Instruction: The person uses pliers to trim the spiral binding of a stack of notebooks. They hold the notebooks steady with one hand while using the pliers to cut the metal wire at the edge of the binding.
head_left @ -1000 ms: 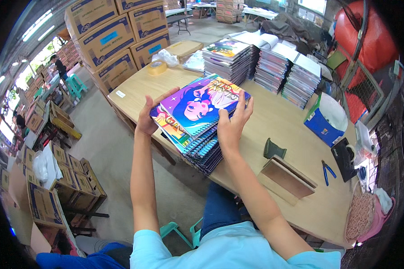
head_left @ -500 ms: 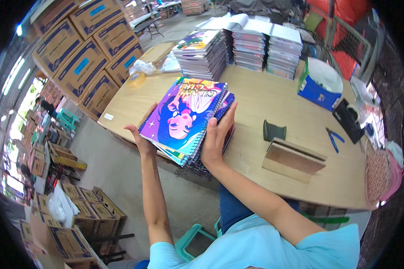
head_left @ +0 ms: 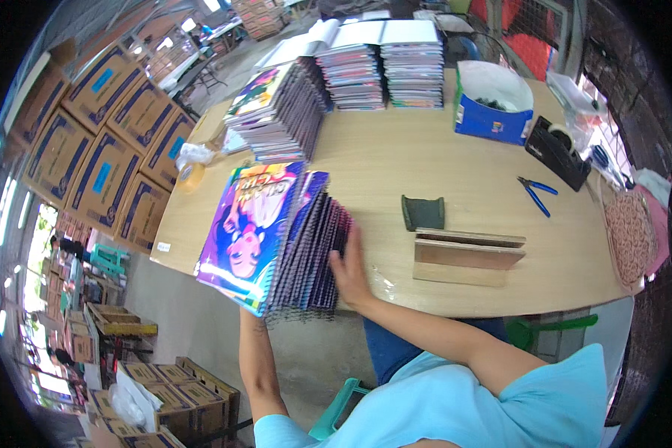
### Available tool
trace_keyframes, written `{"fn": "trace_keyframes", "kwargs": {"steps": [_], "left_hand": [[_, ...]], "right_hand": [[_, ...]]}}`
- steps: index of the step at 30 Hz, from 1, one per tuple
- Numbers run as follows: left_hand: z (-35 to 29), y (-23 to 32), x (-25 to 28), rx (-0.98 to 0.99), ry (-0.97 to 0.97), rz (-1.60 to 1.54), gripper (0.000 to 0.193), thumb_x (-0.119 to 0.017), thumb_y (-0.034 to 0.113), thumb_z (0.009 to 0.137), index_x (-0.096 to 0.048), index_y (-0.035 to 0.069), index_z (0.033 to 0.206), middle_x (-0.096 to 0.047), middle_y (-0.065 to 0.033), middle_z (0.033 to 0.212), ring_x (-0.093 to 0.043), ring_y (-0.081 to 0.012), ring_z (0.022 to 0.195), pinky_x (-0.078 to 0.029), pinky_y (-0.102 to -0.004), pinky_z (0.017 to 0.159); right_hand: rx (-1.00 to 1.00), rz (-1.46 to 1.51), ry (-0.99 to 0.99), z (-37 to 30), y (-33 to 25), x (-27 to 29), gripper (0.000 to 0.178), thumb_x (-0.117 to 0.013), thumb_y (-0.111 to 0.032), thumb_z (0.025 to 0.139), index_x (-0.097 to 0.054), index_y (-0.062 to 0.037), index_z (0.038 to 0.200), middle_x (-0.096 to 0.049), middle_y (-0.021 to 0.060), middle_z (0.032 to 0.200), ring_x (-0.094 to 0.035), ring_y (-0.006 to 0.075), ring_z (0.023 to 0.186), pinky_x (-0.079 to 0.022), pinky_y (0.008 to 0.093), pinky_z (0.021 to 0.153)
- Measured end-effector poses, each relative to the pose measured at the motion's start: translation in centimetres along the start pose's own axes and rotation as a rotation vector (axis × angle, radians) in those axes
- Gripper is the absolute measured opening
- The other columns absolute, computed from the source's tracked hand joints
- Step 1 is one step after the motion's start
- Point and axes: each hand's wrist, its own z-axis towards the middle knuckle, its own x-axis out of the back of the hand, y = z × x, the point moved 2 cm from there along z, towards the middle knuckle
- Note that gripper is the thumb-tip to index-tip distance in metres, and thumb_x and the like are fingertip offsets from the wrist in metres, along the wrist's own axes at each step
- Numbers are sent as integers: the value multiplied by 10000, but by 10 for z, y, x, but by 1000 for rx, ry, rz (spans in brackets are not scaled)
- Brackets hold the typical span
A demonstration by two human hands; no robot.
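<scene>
Wooden table (head_left: 455, 160), stacked cartons (head_left: 104, 142)

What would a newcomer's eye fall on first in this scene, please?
Probably the stack of spiral notebooks with a bright purple cartoon cover, at the wooden table's near edge, the right hand pressed against its side. Behind it, taller notebook piles line the far edge.

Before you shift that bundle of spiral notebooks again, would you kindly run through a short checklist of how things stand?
1. Right hand flat against the spiral edge of the notebook bundle: ok.
2. Left hand under the bundle: cannot tell, hidden beneath the covers.
3. Bundle fully on the table: not ok, its near end overhangs the edge.
4. Notebooks squared up: not ok, they fan out sideways.
5. Wooden block and dark holder apart from the bundle: ok.
</scene>
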Motion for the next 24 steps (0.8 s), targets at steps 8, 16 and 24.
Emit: {"fn": "trace_keyframes", "kwargs": {"steps": [8, 16, 24], "left_hand": [[-77, 1, 3, -84, -2, 131, 971, -236, 763, 870, -230, 7, 1479, -333, -217, 1474, -340, -342, 1355, -258, -451, 1136], [38, -44, -95, 70, -226, -2, 969, -250, 760, 871, -221, 9, 1483, -328, -217, 1477, -333, -345, 1359, -255, -453, 1137], [57, -11, -107, 129, -537, -377, 959, -271, 745, 879, -201, 9, 1489, -320, -216, 1483, -325, -344, 1365, -249, -457, 1139]], "right_hand": [[66, -50, 171, 31, 16, 28, 832, -381, -506, 970, -13, 30, 1490, -9, 324, 1525, -16, 459, 1424, -39, 508, 1155], [-29, 23, 215, 59, 20, 69, 871, -455, -483, 954, -2, 35, 1489, -3, 304, 1536, -28, 426, 1435, -55, 468, 1164], [340, -1049, -317, -16, -112, 276, 831, -775, -265, 693, -392, -216, 1429, -458, 151, 1289, -411, 298, 1259, -334, 408, 1040]]}}
